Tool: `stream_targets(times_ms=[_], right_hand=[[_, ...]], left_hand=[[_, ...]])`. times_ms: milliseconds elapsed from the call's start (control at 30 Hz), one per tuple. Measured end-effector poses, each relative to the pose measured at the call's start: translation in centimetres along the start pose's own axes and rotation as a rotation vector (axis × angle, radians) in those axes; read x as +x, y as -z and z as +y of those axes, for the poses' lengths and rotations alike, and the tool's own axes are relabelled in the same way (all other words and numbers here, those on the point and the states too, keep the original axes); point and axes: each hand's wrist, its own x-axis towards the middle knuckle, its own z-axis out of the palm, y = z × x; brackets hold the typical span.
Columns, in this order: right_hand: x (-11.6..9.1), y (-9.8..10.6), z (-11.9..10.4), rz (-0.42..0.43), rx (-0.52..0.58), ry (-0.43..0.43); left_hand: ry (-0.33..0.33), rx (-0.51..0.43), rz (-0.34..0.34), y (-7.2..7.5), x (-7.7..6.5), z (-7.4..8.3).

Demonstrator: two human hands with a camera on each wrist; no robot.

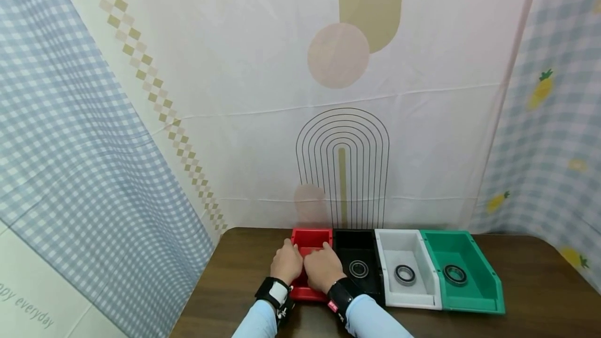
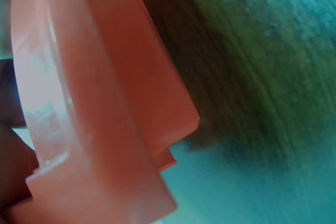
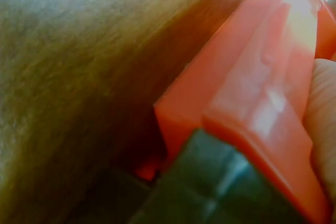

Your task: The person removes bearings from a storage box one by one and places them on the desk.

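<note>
Both hands are together at the red bin (image 1: 313, 237), knuckles up, covering much of its inside. My left hand (image 1: 287, 262) lies over the bin's left side. My right hand (image 1: 324, 267) is over its middle and right side, index finger pointing toward the far right corner. In the left wrist view the red bin's wall (image 2: 131, 77) fills the left half, with dark fingers (image 2: 13, 166) beside it. The right wrist view has the bin's wall (image 3: 257, 87) up close and skin of the hand (image 3: 323, 114) inside it. What the fingers hold is hidden.
Right of the red bin, in a row, stand a black bin (image 1: 354, 240), a white bin (image 1: 399, 241) and a green bin (image 1: 453, 244). Each contains a ring bearing: one (image 1: 359, 269), another (image 1: 405, 274), a third (image 1: 455, 275). Patterned cloths (image 1: 258, 160) hang behind the wooden table (image 1: 540, 286).
</note>
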Motion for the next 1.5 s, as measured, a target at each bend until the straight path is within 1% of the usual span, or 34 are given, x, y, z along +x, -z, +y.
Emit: stream_targets(times_ms=[367,533,600,733,833,933,967,1067,1133,1167,1200,1233,1300,1367,1500], right_hand=[[0.0,-0.1,0.0,0.003,0.018,-0.005],[-0.3,-0.1,0.1,0.011,0.027,0.0],[-0.4,0.0,0.2,0.028,0.042,-0.001],[-0.6,0.1,0.3,0.096,0.085,-0.001],[-0.5,0.0,0.3,0.143,0.097,0.01],[-0.5,-0.2,0.3,0.16,0.11,0.024],[-0.5,-0.2,0.4,0.161,0.122,0.027],[-0.5,-0.1,0.6,0.145,0.196,0.031],[-0.5,0.1,0.8,0.132,0.244,0.04],[-0.6,0.2,0.8,0.123,0.264,0.046],[-0.6,0.3,0.9,0.116,0.279,0.057],[-0.8,0.4,0.9,0.111,0.289,0.071],[-1.1,0.6,1.0,0.101,0.303,0.097],[-1.7,0.9,0.9,0.09,0.315,0.118],[-3.2,1.6,0.9,0.104,0.332,0.149]], left_hand=[[-0.009,-0.002,0.012,0.2,-0.2,0.1],[-0.009,-0.01,0.004,0.3,-0.4,0.2],[-0.014,-0.02,0.004,0.2,-0.4,0.3],[-0.044,-0.044,0.029,0.0,-0.2,0.0],[-0.063,-0.054,0.05,-0.1,0.0,-0.3],[-0.072,-0.06,0.055,-0.1,0.1,-0.6],[-0.087,-0.05,0.061,-0.4,0.2,-0.8],[-0.098,-0.084,0.043,-0.3,0.3,-1.0],[-0.097,-0.125,0.016,-0.4,0.7,-1.4],[-0.101,-0.131,0.006,-0.9,1.2,-2.0],[-0.085,-0.163,-0.016,-1.2,1.6,-2.4],[-0.079,-0.174,-0.032,-1.6,2.1,-2.9],[-0.072,-0.189,-0.051,-2.7,3.1,-4.0],[-0.072,-0.184,-0.056,-3.9,4.2,-5.2],[-0.067,-0.209,-0.08,-4.8,5.3,-6.2]])
